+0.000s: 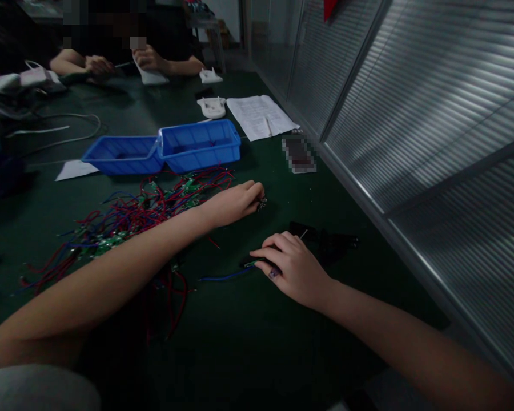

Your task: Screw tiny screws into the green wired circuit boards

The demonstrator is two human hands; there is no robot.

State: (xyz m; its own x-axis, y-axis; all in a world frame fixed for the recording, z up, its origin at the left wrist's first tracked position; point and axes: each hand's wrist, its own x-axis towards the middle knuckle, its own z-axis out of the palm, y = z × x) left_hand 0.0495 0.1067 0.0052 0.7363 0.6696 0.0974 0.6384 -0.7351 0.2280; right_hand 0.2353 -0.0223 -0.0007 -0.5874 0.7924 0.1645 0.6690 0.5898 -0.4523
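My left hand [240, 201] reaches past the wire pile with its fingers closed on a cluster of small metallic pieces [262, 202], too small to identify. My right hand [289, 264] is curled round a dark part, with a bit of green and a blue wire [227, 277] sticking out to the left. A thin light rod shows above its knuckles. Black objects [336, 240] lie just beyond that hand. Left of both hands spreads a tangle of red and blue wires with green boards [143, 200], partly hidden behind my left forearm.
Two blue bins [199, 149] stand behind the wires. Farther back are a printed sheet [259, 114] with a pen, a white plastic part [213, 107] and a blurred flat object [298, 153]. Across the table, a person's hands [148, 59] hold something white. A blinds partition [394, 125] borders the right.
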